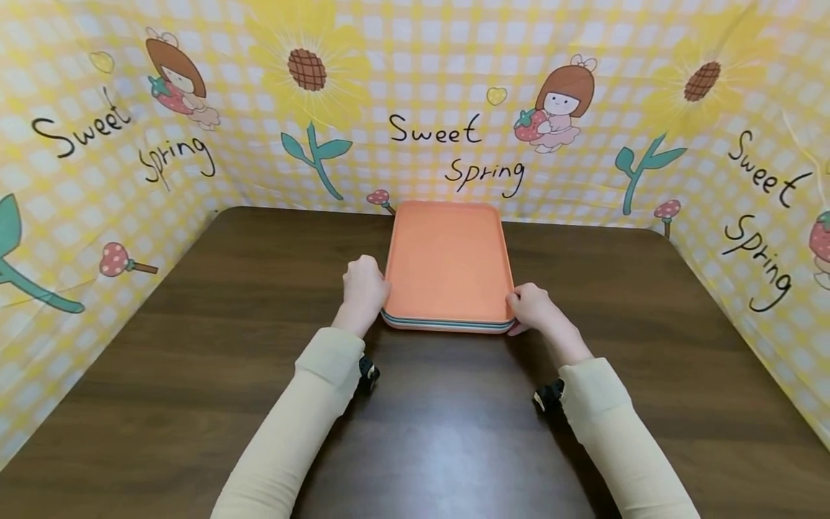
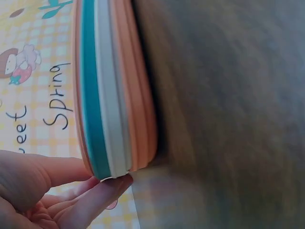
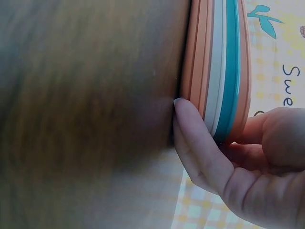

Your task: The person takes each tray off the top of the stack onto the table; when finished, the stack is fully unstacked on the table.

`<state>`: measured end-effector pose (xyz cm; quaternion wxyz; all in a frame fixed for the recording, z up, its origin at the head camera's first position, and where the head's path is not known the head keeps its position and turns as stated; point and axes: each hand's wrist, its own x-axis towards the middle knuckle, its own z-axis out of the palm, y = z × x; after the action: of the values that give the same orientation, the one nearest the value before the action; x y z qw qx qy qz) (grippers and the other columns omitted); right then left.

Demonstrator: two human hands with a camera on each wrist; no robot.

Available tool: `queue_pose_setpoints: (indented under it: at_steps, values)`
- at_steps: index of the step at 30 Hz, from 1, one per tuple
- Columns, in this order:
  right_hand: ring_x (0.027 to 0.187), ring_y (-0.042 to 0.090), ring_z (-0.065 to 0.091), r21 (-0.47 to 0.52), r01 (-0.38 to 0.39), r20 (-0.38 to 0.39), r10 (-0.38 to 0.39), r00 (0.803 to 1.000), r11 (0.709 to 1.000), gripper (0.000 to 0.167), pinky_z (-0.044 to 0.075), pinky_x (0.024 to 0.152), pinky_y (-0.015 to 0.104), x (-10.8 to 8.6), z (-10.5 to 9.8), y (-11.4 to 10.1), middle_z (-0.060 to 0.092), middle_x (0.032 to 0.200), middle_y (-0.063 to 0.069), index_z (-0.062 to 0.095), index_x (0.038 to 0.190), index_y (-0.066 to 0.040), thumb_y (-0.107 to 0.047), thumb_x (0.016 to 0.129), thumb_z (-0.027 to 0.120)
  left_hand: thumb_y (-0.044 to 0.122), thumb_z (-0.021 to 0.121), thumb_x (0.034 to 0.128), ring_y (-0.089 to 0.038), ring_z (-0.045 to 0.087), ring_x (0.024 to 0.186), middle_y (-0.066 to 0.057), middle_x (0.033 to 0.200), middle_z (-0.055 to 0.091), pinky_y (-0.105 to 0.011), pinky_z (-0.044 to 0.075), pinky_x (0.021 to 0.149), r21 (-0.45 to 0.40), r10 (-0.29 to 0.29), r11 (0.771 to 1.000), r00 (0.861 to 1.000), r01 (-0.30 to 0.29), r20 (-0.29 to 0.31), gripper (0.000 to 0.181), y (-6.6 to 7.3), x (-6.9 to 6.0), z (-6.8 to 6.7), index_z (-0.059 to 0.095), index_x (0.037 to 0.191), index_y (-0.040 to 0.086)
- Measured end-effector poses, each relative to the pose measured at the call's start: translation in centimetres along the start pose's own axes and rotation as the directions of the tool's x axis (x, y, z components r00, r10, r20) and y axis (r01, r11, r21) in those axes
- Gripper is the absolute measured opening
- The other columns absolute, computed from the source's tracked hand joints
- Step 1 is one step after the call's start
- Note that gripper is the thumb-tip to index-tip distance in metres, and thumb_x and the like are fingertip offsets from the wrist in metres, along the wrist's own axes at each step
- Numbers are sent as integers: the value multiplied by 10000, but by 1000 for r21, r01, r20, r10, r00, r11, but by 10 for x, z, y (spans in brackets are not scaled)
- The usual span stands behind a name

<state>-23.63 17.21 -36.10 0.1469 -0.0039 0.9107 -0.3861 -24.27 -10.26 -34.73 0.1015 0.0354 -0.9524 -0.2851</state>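
A neat stack of rectangular trays lies on the table, its long sides running away from me. In the head view the top tray is orange (image 1: pixel 450 263). Below it in the left wrist view come a teal tray (image 2: pixel 95 114), a white tray (image 2: pixel 108 95) and an orange layer (image 2: pixel 137 105) at the bottom. My left hand (image 1: pixel 366 292) grips the stack near its front left corner, thumb at the top rim and fingers along the side. At the front right corner my right hand (image 1: pixel 533 306) holds it, fingertips (image 3: pixel 183 107) by the lowest edge, thumb near the top tray.
The dark brown wooden table (image 1: pixel 272 281) spreads around the stack. Yellow checked cloth (image 1: pixel 428 86) with flowers, girls and lettering surrounds its back and sides. The stack's far end is close to the back cloth. A black wrist camera (image 1: pixel 368 373) sits at each sleeve.
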Motion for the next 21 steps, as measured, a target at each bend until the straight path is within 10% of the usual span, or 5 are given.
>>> queue_pose_setpoints:
  at_steps: [21]
  values:
    - [551,206,679,21,10,31,-10,999,1000,307,564,565,318,-1,-2,1,567,928,249,535,970,90,-153,972,347,101,594,752,-271,574,631,-16,494,502,-365,489,619,19,-42,999,991,40,128,288,-4,12,-17,503,478,100]
